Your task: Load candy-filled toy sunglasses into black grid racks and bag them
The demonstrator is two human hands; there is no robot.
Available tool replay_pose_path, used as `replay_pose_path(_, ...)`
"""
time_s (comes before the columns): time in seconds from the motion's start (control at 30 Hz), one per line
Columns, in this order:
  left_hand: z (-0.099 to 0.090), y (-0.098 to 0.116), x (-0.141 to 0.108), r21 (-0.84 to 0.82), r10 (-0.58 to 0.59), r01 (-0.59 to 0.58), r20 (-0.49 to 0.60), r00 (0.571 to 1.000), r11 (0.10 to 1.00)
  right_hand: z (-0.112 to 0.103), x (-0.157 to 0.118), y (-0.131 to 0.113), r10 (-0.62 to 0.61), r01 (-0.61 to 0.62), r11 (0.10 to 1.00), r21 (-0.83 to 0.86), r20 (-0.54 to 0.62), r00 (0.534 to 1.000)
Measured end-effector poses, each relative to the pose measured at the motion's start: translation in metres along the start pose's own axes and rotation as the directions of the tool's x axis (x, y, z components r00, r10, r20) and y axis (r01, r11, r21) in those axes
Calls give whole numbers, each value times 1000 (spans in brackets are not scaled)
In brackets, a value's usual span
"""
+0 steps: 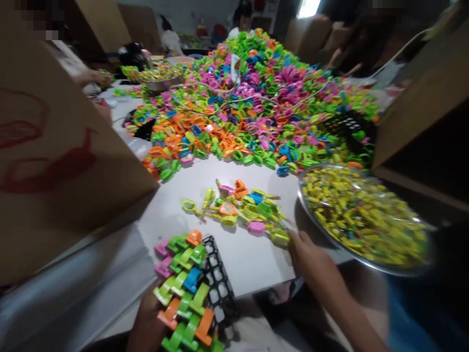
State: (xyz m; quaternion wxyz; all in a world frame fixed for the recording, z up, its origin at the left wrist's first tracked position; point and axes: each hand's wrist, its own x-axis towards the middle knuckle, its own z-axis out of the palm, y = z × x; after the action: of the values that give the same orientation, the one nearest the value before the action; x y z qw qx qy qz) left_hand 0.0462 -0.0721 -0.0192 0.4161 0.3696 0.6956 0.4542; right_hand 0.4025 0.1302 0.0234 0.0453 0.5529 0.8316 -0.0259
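My left hand (148,310) is closed around the left side of a black plastic grid rack (219,283), partly hidden beneath the pieces. Rows of green, pink, orange and blue plastic pieces (186,288) fill much of the rack, while the openings along its right side are bare. At the right of the white board (256,274), my right hand (304,252) has its fingertips closed at a yellow-green plastic piece (280,237). Just left of it lies a loose cluster of similar pieces, among them a pink one (256,227) and an orange one (227,209), some with thin sticks.
A large heap of coloured plastic pieces (234,122) rises behind the board, with a white cable across it. On the right stands a metal bowl (302,193) of small yellow pieces. Cardboard (73,195) walls the left side. Other people sit farther back.
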Motion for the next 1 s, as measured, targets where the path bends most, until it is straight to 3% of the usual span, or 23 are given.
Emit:
replay_pose_path(0.1,1,20,-3,23,-30,32,-56,998,999,0,-10,5,-225,227,973,33,-65,972)
replay_pose_path(0.13,2,26,-4,23,-32,34,-67,997,999,-2,-15,4,-301,313,942,121,-113,947)
replay_pose_path(0.2,5,34,-3,1,-22,22,-71,997,1000,-6,-22,-8,-338,377,825,420,-167,926)
replay_pose_path(0.3,7,32,-3,-72,6,-10,-51,999,997,-5,-23,-55,-284,247,577,778,-93,954)
replay_pose_path(0.43,6,16,-4,-133,27,-31,-34,999,991,8,-6,-131,-318,33,246,969,49,947)
replay_pose_path(0.5,5,10,-4,-133,34,-37,-24,999,990,12,2,-151,-333,-13,155,988,65,941)
replay_pose_path(0.63,4,8,-4,-95,68,-70,-26,997,993,8,10,-154,-385,1,152,988,58,921)
replay_pose_path(0.87,4,14,-2,-58,100,-103,-56,993,993,-4,12,-160,-399,133,247,960,-24,916)
replay_pose_path(1.0,4,17,-2,-47,118,-120,-45,992,992,-10,5,-159,-511,301,293,908,-117,852)
